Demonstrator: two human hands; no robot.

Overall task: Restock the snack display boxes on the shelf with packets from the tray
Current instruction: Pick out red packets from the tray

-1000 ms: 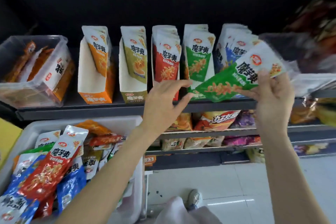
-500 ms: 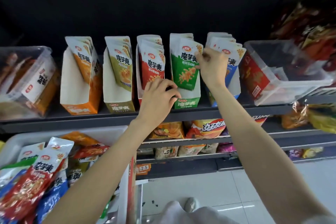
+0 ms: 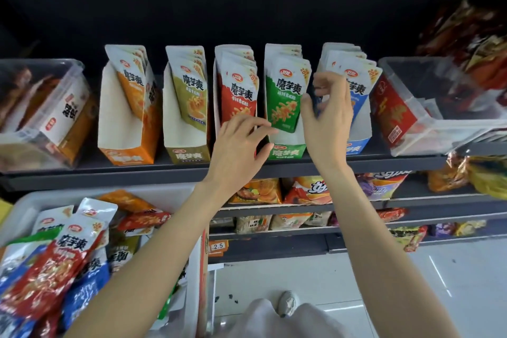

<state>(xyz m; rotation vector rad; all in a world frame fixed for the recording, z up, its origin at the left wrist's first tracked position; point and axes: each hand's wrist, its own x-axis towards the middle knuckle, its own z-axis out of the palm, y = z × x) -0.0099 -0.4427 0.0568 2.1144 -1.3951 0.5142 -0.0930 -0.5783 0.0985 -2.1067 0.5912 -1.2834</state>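
Five cardboard display boxes stand in a row on the dark shelf [image 3: 384, 163]: orange [image 3: 126, 152], olive [image 3: 189, 156], red, green [image 3: 288, 152] and blue [image 3: 356, 147]. A green packet [image 3: 285, 101] stands upright at the front of the green box. My left hand [image 3: 241, 145] covers the red box's front, and its straight fingertips touch the green packet's lower left edge. My right hand [image 3: 326, 115] hovers between the green and blue packets [image 3: 359, 82]. Its fingers are loosely curled, its thumb lies beside the green packet's right edge, and I see nothing held in it. The tray [image 3: 170, 195] at lower left holds several mixed packets, a red one [image 3: 55, 269] on top.
Clear plastic bins of other snacks sit at the shelf's left end [image 3: 41, 118] and right end [image 3: 439, 126]. Lower shelves carry chip bags [image 3: 310, 189] and a price tag [image 3: 218, 245]. Tiled floor and my shoe [image 3: 288, 303] show below.
My right hand carried the green packet to the green box, set it at the front and let go. My left hand moved up from the red box's base to the packet's lower edge.
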